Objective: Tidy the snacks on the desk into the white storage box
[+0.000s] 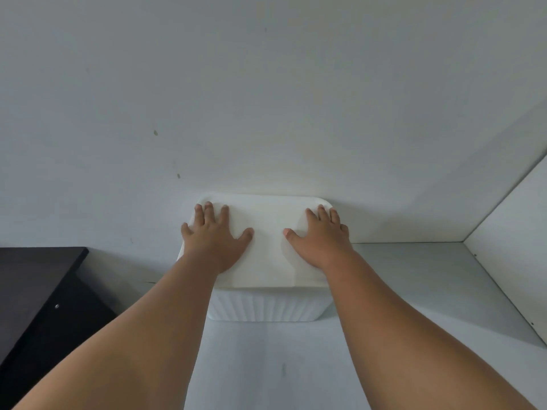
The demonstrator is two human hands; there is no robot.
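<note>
A dark cabinet (35, 291) fills the lower left corner, beside and lower than the pale desk (266, 365). Next to it, a person's bare left forearm reaches forward, and the left hand (216, 241) lies palm down on the left half of a white lid (266, 229). Its fingers are straight and spread and grip nothing. The little finger lies at the lid's left edge and the thumb points toward the middle.

The lid sits on the white box (266, 309), covering its contents. The box has a ribbed front and rounded corners. It stands on the desk at the middle of the view, with its far side close against the plain wall (266, 99).

The right hand (321, 241) mirrors the left, palm down on the right half of the lid. Its fingers are straight and a little closer together, and the thumb is stretched toward the centre. It also holds nothing. A strip of bare lid separates the two thumbs.

Farther right, the desk runs to a white panel (518, 217) that stands upright along its edge and meets the wall in a corner.
</note>
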